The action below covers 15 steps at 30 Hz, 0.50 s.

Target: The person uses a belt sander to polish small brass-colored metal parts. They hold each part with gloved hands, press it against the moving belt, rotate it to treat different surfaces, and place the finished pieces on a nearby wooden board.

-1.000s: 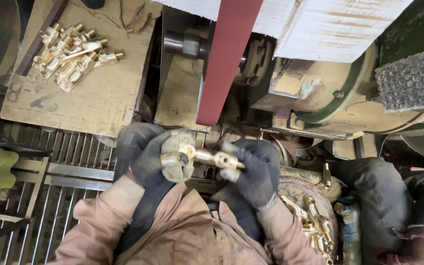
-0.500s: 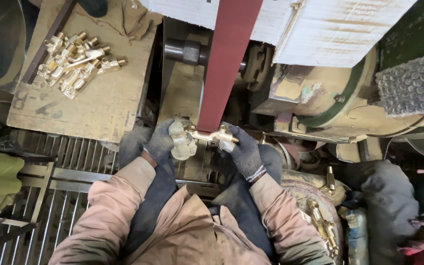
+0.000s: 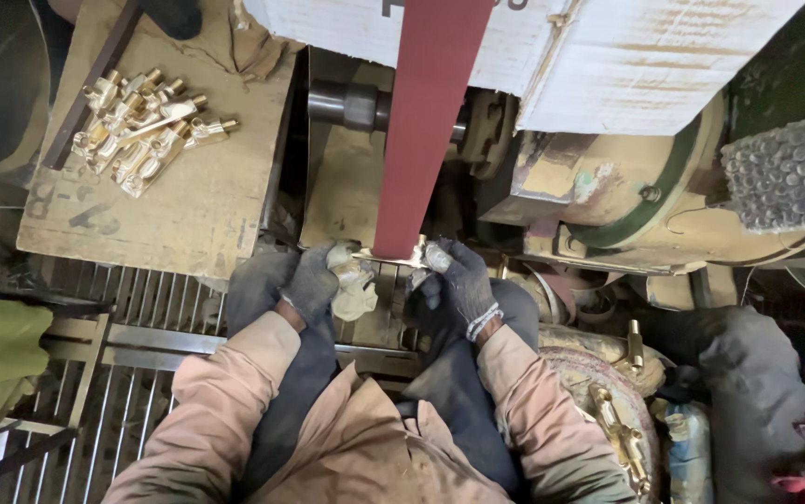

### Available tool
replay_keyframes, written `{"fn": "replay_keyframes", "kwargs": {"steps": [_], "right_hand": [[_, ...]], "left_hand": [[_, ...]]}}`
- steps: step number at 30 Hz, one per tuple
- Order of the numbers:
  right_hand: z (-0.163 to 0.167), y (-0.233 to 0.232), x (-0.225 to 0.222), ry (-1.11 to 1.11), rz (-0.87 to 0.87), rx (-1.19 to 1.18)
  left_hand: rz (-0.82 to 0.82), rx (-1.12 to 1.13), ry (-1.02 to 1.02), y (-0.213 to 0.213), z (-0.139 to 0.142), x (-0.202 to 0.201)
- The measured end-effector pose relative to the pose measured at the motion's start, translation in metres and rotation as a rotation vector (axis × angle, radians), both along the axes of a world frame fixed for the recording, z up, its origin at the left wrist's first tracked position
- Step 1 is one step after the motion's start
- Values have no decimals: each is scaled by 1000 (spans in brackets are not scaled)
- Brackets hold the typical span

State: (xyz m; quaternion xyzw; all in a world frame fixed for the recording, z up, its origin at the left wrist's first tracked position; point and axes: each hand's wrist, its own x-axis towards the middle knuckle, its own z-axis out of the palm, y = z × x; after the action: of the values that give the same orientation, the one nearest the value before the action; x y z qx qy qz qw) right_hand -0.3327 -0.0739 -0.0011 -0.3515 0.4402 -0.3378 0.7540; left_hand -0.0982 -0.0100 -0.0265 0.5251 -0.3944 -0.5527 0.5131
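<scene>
Both my hands wear dark work gloves and hold one brass fitting (image 3: 393,258) by its two ends. My left hand (image 3: 314,280) grips the left end through a pale rag (image 3: 354,287). My right hand (image 3: 449,280) grips the right end. The fitting is pressed against the lower end of a red abrasive belt (image 3: 426,131), which runs upward past a steel roller (image 3: 351,105). The belt hides the middle of the fitting.
A pile of brass fittings (image 3: 141,135) lies on a worn wooden board (image 3: 188,210) at the left. More brass parts fill a round container (image 3: 622,434) at the lower right. The machine's tan housing (image 3: 664,201) and a white panel (image 3: 626,56) lie to the right. A metal grate (image 3: 141,317) is below.
My two hands have carried the brass fitting up and away from my body, from in front of my chest to the lower end of the red belt.
</scene>
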Motion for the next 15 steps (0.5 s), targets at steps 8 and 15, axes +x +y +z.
{"fn": "replay_keyframes", "kwargs": {"steps": [8, 15], "right_hand": [[4, -15, 5, 67, -84, 212], [6, -9, 2, 116, -47, 145]], "left_hand": [[-14, 103, -90, -9, 6, -11], [22, 136, 184, -7, 3, -12]]}}
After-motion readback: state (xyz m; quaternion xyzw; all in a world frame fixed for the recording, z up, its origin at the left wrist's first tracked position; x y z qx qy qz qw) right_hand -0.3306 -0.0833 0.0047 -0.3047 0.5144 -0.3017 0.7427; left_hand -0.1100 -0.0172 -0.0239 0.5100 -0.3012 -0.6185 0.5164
